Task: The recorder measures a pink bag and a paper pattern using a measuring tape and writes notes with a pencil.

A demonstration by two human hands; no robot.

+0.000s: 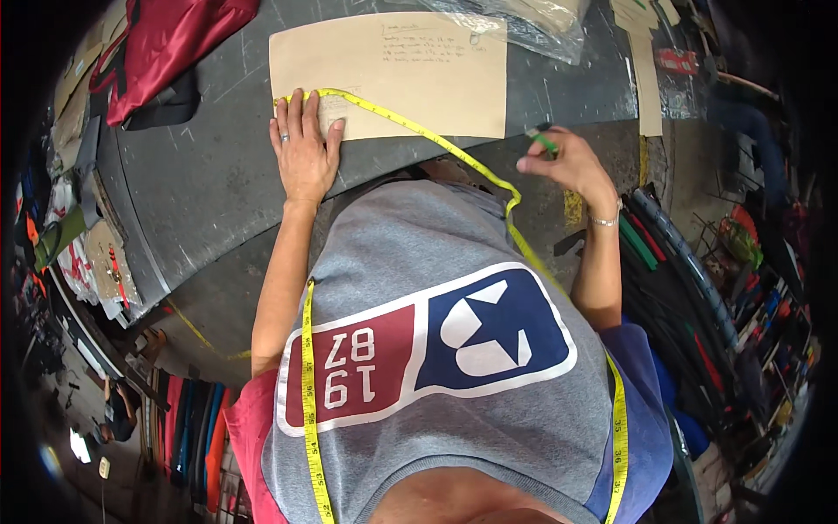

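My left hand (307,162) lies flat on the left part of a tan paper sheet (436,96), its fingers pressing down one end of a yellow tape measure (410,124). From there the tape slants over the sheet's lower edge, kinks in the air below my right hand and runs up over my shoulders, its other end hanging on my chest. Raised off the table to the right, my right hand (576,170) is closed around a slim green pen (545,141). Handwriting and faint pencil lines show on the sheet.
The sheet rests on a dark worktable (209,175) with a curved-looking near edge. Shiny red fabric (179,48) lies at the far left, and clear plastic wrap (550,31) at the far right. Rolls of material (650,236) stand to my right; hanging fabrics (188,428) are behind left.
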